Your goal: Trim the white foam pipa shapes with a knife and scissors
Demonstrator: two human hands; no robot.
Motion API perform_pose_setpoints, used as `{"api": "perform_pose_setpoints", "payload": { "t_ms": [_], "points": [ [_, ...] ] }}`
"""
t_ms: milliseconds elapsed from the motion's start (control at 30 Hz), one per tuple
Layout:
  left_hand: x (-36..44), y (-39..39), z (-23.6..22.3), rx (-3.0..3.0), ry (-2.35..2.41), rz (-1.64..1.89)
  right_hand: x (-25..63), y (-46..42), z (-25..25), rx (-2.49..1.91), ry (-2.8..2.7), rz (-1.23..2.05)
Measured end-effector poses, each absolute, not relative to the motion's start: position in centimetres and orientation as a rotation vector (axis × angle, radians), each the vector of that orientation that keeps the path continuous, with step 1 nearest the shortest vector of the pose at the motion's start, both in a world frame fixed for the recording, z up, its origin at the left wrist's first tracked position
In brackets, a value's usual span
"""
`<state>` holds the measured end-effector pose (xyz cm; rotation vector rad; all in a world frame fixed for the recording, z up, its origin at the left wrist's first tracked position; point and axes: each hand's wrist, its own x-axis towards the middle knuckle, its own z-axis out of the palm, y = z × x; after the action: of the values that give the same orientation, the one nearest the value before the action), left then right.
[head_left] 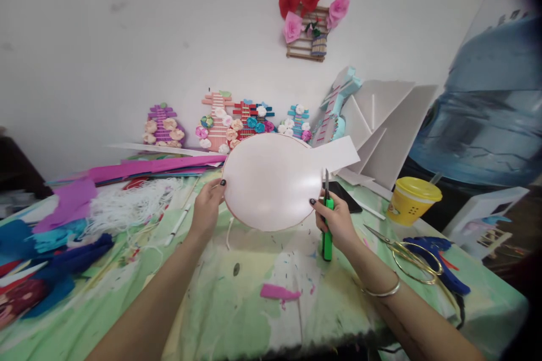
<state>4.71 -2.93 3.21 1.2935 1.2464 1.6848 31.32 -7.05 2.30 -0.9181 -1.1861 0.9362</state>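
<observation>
A white round board [271, 183] with a thin brown edge is held up above the table, its flat face toward me. My left hand [208, 208] pinches its left edge between thumb and fingers. My right hand [336, 217] is closed around a green utility knife [327, 231] with the blade out and pointing up. That thumb also rests on the right edge of the board. Behind the board's upper right side a white strip [336, 153] sticks out; whether it is joined to the board I cannot tell.
Gold-handled scissors [417, 262], a blue glue gun [442, 265] and a yellow tub [412, 200] lie to the right. White string [133, 203] and coloured paper [156, 166] cover the left. Guitar-shaped flower crafts [218, 124] and white boards [381, 124] lean on the wall. A pink scrap [279, 292] lies in front.
</observation>
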Motion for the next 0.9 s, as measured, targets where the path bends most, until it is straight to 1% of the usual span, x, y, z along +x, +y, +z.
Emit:
{"api": "perform_pose_setpoints", "payload": {
  "t_ms": [167,433,567,733,800,900],
  "points": [
    [5.3,-3.7,3.6,1.317,1.069,1.657,31.3,-7.3,2.3,-0.955,-1.257,0.909],
    [5.4,-3.6,3.1,1.244,0.953,1.637,31.4,-6.9,2.3,-1.000,-1.202,0.830],
    [5.5,-3.7,3.3,1.273,0.911,1.693,31.7,-6.8,2.2,-1.007,-1.189,0.814],
    [5.2,-4.0,3.5,1.407,1.045,1.890,31.6,-7.0,2.5,-1.005,-1.190,0.809],
    [5.3,-4.4,3.4,1.587,1.204,1.943,31.3,-7.3,2.6,-1.012,-1.221,0.794],
    [5.8,-5.3,2.9,1.952,1.446,1.913,30.6,-7.8,2.7,-1.034,-1.289,0.768]
  ]
}}
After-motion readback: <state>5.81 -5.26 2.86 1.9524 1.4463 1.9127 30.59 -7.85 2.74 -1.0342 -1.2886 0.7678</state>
